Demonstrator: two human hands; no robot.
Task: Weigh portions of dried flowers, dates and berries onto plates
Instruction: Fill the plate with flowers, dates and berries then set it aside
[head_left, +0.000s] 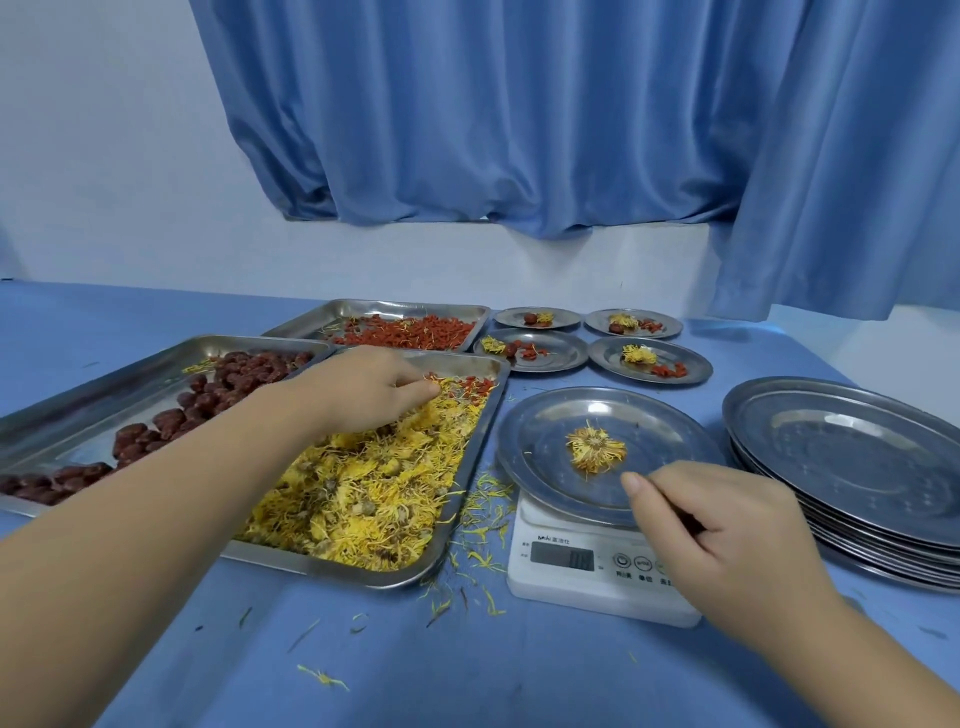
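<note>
The left hand's fingertips are curled down into the far right corner of the flower tray, where a few red berries lie mixed into the yellow dried flowers. I can't tell from here if they have hold of anything. The left hand reaches in across the tray, its forearm covering part of the pile and of the date tray to the left, which is lined with dark red dates.

The right hand sits at the near rim of the plate on the white scale, thumb laid over the rim, other fingers tucked under. Whether it grips the rim I can't tell. It hides part of the scale's buttons. One dried flower head lies mid-plate.

Loose petals litter the blue cloth between tray and scale. Farther off are a berry tray and four small filled plates. A stack of plates sits on the right.
</note>
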